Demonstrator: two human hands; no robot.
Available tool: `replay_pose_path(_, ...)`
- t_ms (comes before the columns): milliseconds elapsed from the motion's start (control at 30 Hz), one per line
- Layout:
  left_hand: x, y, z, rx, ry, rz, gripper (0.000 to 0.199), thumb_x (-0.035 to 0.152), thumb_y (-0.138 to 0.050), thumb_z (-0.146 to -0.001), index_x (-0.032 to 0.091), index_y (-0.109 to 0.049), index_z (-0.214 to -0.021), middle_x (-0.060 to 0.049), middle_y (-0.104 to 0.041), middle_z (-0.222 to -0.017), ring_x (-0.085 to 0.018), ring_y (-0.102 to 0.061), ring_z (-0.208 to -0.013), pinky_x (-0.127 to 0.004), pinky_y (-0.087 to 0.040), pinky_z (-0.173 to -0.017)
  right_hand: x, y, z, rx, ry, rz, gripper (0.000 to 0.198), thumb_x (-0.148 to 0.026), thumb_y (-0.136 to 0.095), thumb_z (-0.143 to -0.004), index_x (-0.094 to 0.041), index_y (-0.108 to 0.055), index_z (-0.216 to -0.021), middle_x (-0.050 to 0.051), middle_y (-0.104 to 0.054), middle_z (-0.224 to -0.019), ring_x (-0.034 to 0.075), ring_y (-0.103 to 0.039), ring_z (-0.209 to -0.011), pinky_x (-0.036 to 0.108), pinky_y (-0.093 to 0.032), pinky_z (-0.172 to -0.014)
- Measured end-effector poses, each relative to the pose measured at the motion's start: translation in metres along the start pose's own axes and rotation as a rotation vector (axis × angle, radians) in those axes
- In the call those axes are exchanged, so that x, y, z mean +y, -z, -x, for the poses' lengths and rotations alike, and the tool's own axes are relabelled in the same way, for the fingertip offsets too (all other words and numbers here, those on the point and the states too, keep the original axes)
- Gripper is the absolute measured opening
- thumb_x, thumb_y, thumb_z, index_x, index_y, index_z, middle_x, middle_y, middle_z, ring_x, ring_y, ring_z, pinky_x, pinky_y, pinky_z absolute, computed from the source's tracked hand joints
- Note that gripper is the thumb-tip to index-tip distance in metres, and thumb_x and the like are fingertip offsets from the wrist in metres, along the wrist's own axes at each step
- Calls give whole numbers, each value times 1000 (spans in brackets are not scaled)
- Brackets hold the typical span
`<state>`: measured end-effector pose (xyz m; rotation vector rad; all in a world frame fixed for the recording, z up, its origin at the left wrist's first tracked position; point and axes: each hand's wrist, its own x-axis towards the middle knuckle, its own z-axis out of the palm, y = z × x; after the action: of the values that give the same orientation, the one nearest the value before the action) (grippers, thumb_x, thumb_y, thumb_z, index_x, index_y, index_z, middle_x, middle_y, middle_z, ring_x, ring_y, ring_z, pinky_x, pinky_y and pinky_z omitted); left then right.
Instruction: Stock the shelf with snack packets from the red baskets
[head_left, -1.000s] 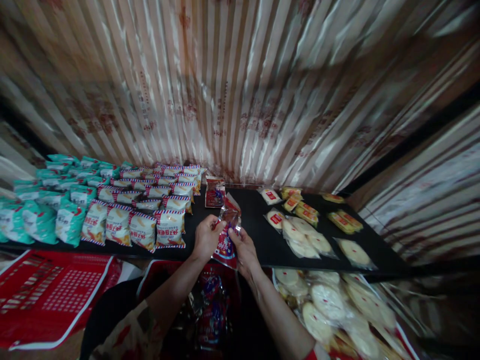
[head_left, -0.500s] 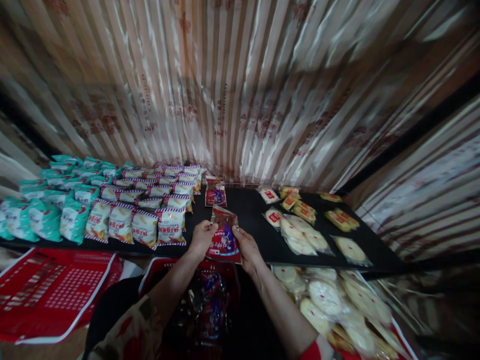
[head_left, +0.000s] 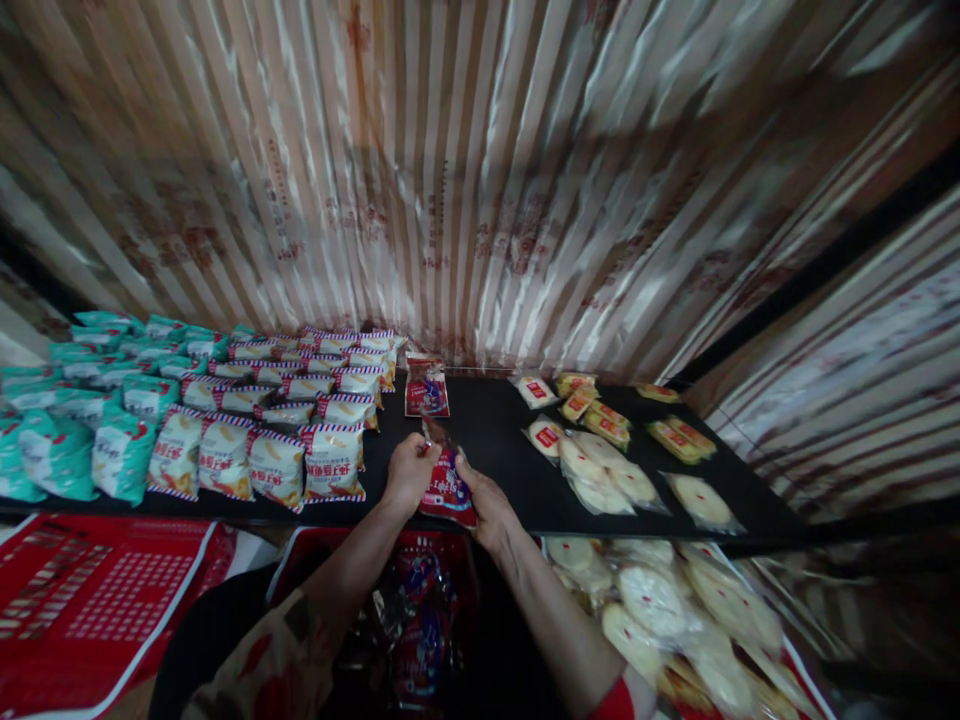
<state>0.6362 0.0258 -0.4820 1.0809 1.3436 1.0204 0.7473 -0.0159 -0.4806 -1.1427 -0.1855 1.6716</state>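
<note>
Both hands grip one red and purple snack packet [head_left: 448, 488] over the front part of the black shelf. My left hand [head_left: 411, 470] pinches its left edge, and my right hand [head_left: 486, 500] closes round its right side. The packet looks pinched narrower between the hands, its clear top partly covered by my fingers. Just behind it, a matching snack packet [head_left: 426, 386] lies on the black shelf [head_left: 480, 420]. Below my forearms, a red basket [head_left: 300, 545] holds several more packets of the same kind.
Rows of white and yellow snack bags [head_left: 334, 462] and teal bags [head_left: 124, 455] stand at left. Flat round packaged breads [head_left: 600, 470] and small yellow packets [head_left: 606, 425] lie at right. A red crate [head_left: 127, 590] sits lower left; more bagged breads [head_left: 649, 595] lie lower right. Striped sheeting [head_left: 465, 200] hangs behind.
The held packet has gone from lying fairly flat to being squeezed narrower as my hands draw closer together. My view has shifted slightly, so the bags at left appear further left.
</note>
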Motion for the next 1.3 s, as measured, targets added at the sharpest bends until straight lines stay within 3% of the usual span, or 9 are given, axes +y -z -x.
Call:
replay_pose_path(167, -11, -2, -2, 7, -44, -156, 14, 28, -60, -72, 20, -51, -63, 6, -55, -57, -10, -52, -56, -19, -38, -54, 2, 2, -3, 18, 49, 3, 7, -18, -65, -78, -15, -60, -79, 4, -70, -61, 19, -70, -64, 32, -58, -65)
replay_pose_path(433, -17, -7, -14, 4, -49, -86, 15, 27, -61, -71, 18, -52, -63, 5, -57, -59, -10, -54, -58, -19, -41, -56, 5, 5, -15, 58, 93, 25, 17, -28, -70, -74, -17, -59, -79, 2, -70, -60, 19, -69, -61, 30, -57, -61)
replay_pose_path(633, -19, -12, -34, 55, -43, -13, 17, 33, -64, -71, 17, -58, -71, 3, -61, -62, -12, -58, -57, -22, -45, -55, -24, 9, -50, 0, 160, 119, 20, -20, -75, -66, -17, -59, -78, 0, -67, -55, 16, -64, -48, 29, -55, -55)
replay_pose_path(767, -18, -16, -60, 147, -55, -3, 19, 32, -64, -73, 16, -61, -83, -1, -66, -72, -14, -62, -64, -23, -48, -60, -42, 0, -80, 37, 275, 183, 25, -18, -75, -62, -19, -59, -81, -3, -65, -52, 14, -60, -45, 28, -53, -52)
replay_pose_path(1033, -19, -16, -103, 268, -91, -92, 35, 10, -57, -75, 16, -55, -110, -6, -67, -92, -15, -64, -81, -26, -49, -75, -64, -24, -143, 105, 471, 442, 22, -28, -71, -60, -19, -62, -77, -5, -64, -54, 14, -59, -49, 26, -50, -53)
replay_pose_path(1300, -18, -18, -119, 257, -128, -249, 34, 0, -53, -72, 15, -61, -101, -7, -68, -94, -17, -64, -91, -29, -47, -84, -70, -23, -172, 259, 622, 801, 10, -27, -66, -64, -20, -66, -71, -2, -66, -61, 17, -61, -67, 26, -46, -65)
